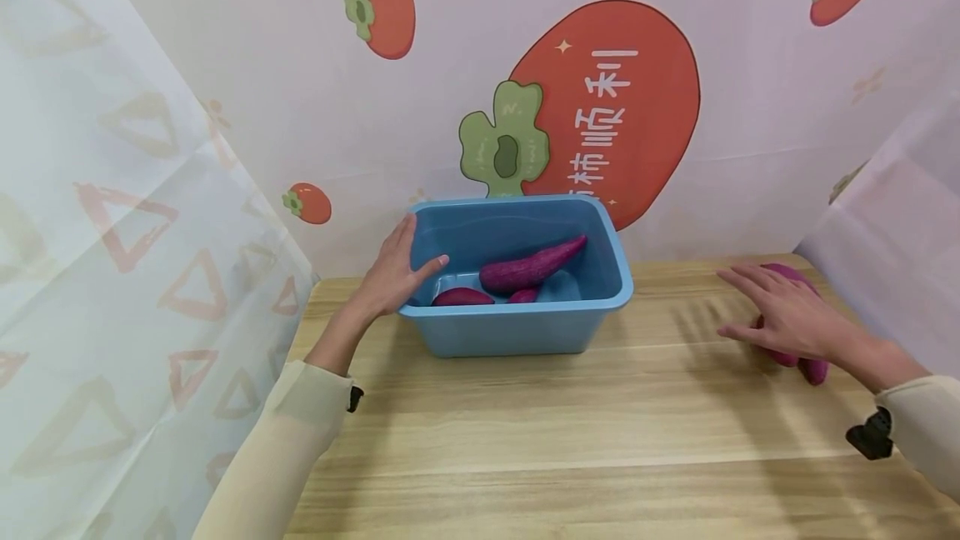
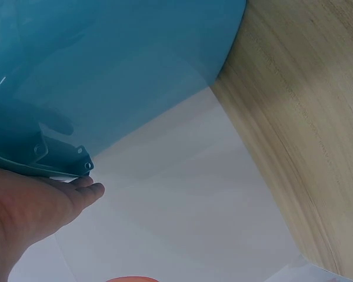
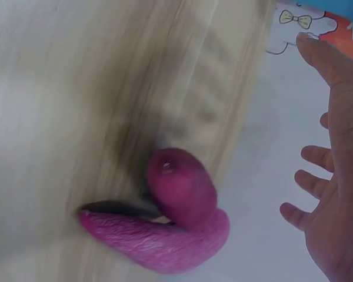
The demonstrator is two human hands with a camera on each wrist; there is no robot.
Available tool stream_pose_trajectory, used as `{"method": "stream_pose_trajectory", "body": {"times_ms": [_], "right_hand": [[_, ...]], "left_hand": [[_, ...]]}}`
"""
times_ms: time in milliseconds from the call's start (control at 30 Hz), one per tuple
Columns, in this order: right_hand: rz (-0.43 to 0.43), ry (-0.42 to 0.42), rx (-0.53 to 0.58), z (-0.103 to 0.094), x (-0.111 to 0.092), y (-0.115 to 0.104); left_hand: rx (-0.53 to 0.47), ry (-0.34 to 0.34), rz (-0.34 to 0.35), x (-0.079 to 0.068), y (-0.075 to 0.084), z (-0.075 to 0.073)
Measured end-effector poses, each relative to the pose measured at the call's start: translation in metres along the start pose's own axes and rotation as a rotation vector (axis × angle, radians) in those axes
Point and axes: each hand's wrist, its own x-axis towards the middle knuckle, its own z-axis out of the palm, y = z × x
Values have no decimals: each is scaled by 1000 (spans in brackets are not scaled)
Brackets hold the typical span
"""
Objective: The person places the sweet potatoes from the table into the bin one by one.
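Observation:
A blue plastic bin (image 1: 510,333) stands near the back of the table, with several purple sweet potatoes (image 1: 517,275) inside. My left hand (image 1: 392,272) rests at the bin's left rim, its fingers straight along the edge and its thumb spread over the inside. In the left wrist view, the left hand (image 2: 41,205) lies against the rim. My right hand (image 1: 787,315) hovers at the right with fingers spread, over more sweet potatoes (image 1: 813,372) that it partly hides. Two sweet potatoes (image 3: 159,241), one leaning on the other, lie apart from the right hand (image 3: 341,170) in the right wrist view.
The wooden table (image 1: 525,457) runs up to a white backdrop (image 1: 315,90) printed with persimmons, right behind the bin. White patterned sheets (image 1: 135,290) rise along the left side and the right side.

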Motion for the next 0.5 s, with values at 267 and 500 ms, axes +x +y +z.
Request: {"method": "stream_pose_trajectory", "body": {"times_ms": [267, 500], "right_hand": [[30, 11, 39, 8, -12, 9], [54, 16, 82, 14, -22, 18]], "left_hand": [[-11, -3, -8, -1, 0, 0], [-12, 1, -6, -1, 1, 0]]}}
